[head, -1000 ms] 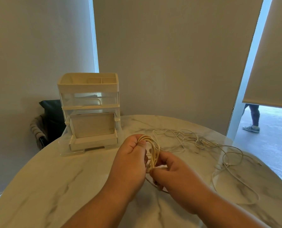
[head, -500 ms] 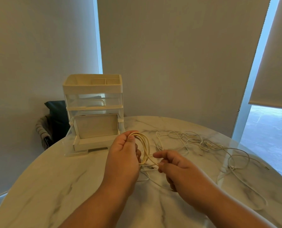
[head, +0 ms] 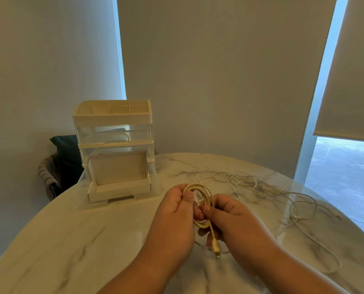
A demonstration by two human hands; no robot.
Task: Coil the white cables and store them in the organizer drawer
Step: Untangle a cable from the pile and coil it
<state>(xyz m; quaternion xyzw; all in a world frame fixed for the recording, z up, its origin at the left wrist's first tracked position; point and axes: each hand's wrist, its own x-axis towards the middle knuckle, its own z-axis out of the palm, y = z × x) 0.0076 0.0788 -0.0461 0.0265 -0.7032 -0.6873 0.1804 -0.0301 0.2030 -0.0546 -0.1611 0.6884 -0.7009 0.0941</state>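
Right hand [head: 236, 221] has closed back onto the coiled cable [head: 210, 198]; its plug end [head: 215, 246] now dangles below. Far left, the organizer drawer [head: 119, 188] stands pulled open to receive it; left hand [head: 172, 211] pinches the loops' top, keeping their shape; right hand pinches the lower side, likely steadying the tail; loose cables [head: 261, 187] lie tangled at right.

Both bare forearms come in from below and angle toward each other, so the hands sit close together, nearly touching. The left hand [head: 174, 215] is curled, its thumb pressed on the upper part of the coiled cable [head: 207, 193]. The right hand [head: 238, 225], back turned upward, pinches the same loops between its thumb and curled fingers.
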